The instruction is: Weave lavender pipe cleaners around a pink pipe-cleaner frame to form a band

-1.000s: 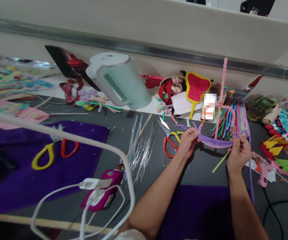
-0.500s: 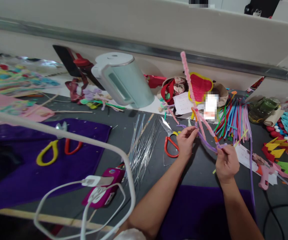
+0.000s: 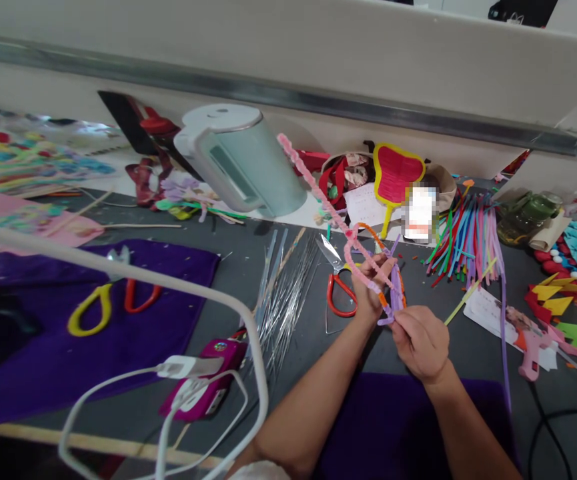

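One pink-orange-purple fuzzy-stem frame (image 3: 397, 287), long stalk pointing up-left, sits pinched by my curled left hand (image 3: 369, 293) and right hand (image 3: 422, 339); I count two red-and-yellow-handled scissors (image 3: 330, 293).

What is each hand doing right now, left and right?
Left hand: closed, holding the fuzzy frame.
Right hand: closed, pinching its near end.

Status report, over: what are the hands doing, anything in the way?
Left hand, right hand: both gripping the fuzzy frame. Pink stem slants up and left; purple strips between hands. Possibly in the way: scissors close by the left hand.
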The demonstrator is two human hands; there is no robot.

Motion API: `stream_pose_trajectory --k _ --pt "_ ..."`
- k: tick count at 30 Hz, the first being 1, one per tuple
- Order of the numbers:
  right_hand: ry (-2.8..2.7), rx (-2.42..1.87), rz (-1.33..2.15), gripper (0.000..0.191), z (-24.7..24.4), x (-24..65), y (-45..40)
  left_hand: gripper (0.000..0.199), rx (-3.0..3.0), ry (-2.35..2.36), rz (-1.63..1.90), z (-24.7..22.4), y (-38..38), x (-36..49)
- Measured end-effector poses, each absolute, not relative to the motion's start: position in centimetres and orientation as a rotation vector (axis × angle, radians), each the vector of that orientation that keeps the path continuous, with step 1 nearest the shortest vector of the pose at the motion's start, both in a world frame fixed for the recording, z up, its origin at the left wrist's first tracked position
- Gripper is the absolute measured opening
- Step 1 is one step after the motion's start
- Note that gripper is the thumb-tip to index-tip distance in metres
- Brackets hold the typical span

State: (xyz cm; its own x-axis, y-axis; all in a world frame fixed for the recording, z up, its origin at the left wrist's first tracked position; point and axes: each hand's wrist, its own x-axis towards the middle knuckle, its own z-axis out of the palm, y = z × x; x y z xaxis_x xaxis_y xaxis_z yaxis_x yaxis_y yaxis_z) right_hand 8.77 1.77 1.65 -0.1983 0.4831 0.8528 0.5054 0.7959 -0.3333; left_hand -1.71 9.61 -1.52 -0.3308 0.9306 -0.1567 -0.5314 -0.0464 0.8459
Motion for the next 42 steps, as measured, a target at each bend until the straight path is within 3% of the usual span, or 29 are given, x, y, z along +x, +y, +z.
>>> stream_pose_trajectory --k 9,14,24,33,42 --pt "-1.755 -0.811 0.095 0.017 1.5 9.0 1.8 0.023 0.538 1.13 1.684 -2.0 9.9 -1.9" --pt "-1.42 -1.028 0.216 0.002 0.6 9.4 2.3 0.025 0.503 1.001 1.655 -2.3 10.2 -2.4" --pt "-0.825 -1.257 0.574 0.031 1.0 12.0 4.8 0.026 0.381 0.771 1.367 -1.3 9.9 -3.0" --pt "-0.701 -1.192 0.683 0.033 0.4 13.6 6.2 0.024 0.307 0.552 1.126 -1.4 9.4 -3.7" --pt "-0.656 -1.202 0.767 0.036 -0.1 14.2 6.8 0.029 0.423 0.474 1.119 -1.5 9.4 -3.2"
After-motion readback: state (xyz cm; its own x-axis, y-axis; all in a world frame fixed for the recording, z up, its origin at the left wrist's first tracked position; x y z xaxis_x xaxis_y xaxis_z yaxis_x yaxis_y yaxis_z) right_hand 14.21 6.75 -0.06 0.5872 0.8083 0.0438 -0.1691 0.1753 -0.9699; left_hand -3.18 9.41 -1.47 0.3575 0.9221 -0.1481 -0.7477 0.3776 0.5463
